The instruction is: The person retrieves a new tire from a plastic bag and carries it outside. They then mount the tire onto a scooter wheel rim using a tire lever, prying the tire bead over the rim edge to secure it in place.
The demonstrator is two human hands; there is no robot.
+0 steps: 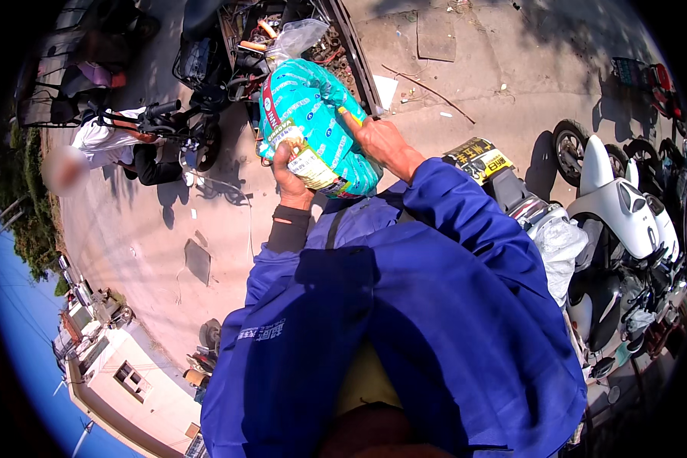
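A plump teal plastic package (305,111) with a printed pattern and a red band is held up in front of me. My left hand (291,179) grips its lower left side, thumb up over a yellow-and-white printed label (311,166). My right hand (385,141) is at the package's right edge, fingers curled. A small yellow thing (351,118) shows at its fingertips, against the teal wrapping; its kind I cannot make out. What the package contains is hidden.
Behind the package stands a metal-edged cart (351,49) with loose parts and a clear plastic bag (298,38). A person in white (107,141) is low beside a bike (195,122) at left. White scooters (626,214) crowd the right. A thin stick (431,93) lies on the ground.
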